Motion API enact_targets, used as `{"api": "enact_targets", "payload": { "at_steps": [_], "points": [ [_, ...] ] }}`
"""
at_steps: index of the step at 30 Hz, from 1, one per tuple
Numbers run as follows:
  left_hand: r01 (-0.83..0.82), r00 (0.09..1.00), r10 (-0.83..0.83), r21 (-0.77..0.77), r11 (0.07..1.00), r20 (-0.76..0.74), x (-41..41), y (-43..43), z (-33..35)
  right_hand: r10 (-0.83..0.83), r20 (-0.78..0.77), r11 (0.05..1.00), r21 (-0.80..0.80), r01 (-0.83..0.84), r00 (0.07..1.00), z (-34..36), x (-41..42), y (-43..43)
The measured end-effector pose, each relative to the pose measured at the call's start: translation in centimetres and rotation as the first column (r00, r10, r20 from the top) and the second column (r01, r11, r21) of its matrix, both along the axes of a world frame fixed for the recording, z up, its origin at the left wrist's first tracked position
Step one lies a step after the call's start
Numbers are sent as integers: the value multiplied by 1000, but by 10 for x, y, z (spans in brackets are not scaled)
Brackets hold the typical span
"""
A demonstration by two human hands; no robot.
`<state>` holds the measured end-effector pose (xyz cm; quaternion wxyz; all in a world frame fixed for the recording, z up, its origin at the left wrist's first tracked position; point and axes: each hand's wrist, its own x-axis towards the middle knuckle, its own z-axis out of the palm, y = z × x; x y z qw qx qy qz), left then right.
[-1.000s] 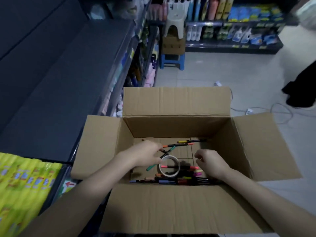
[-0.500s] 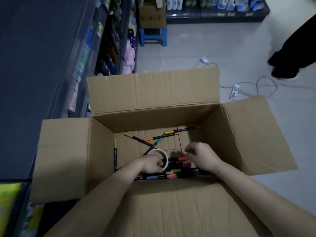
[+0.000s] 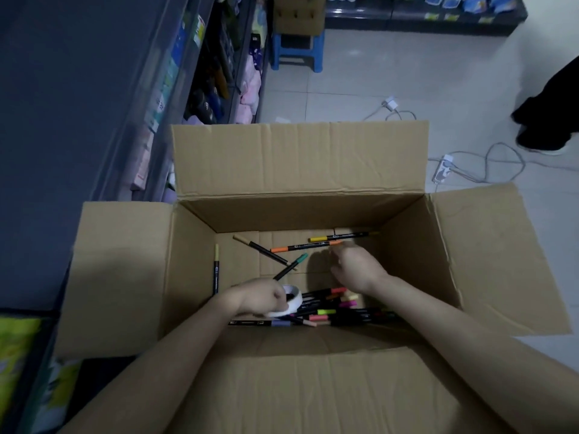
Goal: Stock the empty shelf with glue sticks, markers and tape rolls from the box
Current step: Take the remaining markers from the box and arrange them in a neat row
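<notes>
**Interior of the open cardboard box point(image 3: 299, 158).** My left hand point(image 3: 261, 296) grips the white tape roll point(image 3: 293, 305) near the box's near wall, with the roll's hole facing roughly upward. My right hand point(image 3: 357, 267) is blurred beside the orange-capped marker point(image 3: 305, 245), whose long axis runs left to right. I cannot tell its grasp.

Checked for legible writing; read none. Noted white print on barrels of markers point(image 3: 305, 245) inside box point(image 3: 300, 161), too small to make out. Found shelf labels point(image 3: 160, 104) at left blurred beyond reading. Found packages point(image 3: 451, 1) on far shelving printed but likewise illegible.
</notes>
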<state>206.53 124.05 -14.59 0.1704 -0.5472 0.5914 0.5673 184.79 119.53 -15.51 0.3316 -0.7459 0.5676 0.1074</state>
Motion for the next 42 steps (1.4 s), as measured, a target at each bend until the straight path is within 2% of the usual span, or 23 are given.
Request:
{"api": "enact_targets", "payload": {
  "at_steps": [3,7,10,13,16,19,21,24,31,37,42],
  "points": [
    [-252,967,248,-74,965,-61,6,-3,14,82,-70,997,16,-81,994,-14,11,-10],
    [-454,891,440,-222,863,-112,20,-2,24,150,-201,988,-5,-155,968,-29,18,-22],
    [-609,793,579,-238,757,-188,30,2,22,158,-314,984,-33,-177,936,-37,21,-24],
    [-702,712,664,-227,675,-229,37,9,19,214,-385,959,-94,-268,898,-36,22,-23],
    [-726,687,688,-221,651,-232,40,13,15,308,-307,945,-11,-327,901,-34,18,-22],
    [-728,686,691,-215,651,-229,38,11,17,287,-98,951,152,-271,953,-25,16,-17],
    [-711,703,678,-212,670,-214,36,10,18,313,-44,927,233,-295,949,-19,19,-11],
    [-681,732,651,-197,705,-201,36,12,18,362,-41,888,319,-331,931,-21,24,5],
    [-665,746,646,-225,712,-162,39,14,19,211,-6,929,312,-199,977,-32,29,30],
    [-660,750,647,-227,716,-139,39,15,21,418,-75,838,417,-352,905,-35,37,28],
    [-653,756,638,-239,719,-145,40,16,26,371,-37,819,484,-308,928,-36,40,32]
  ]
}}
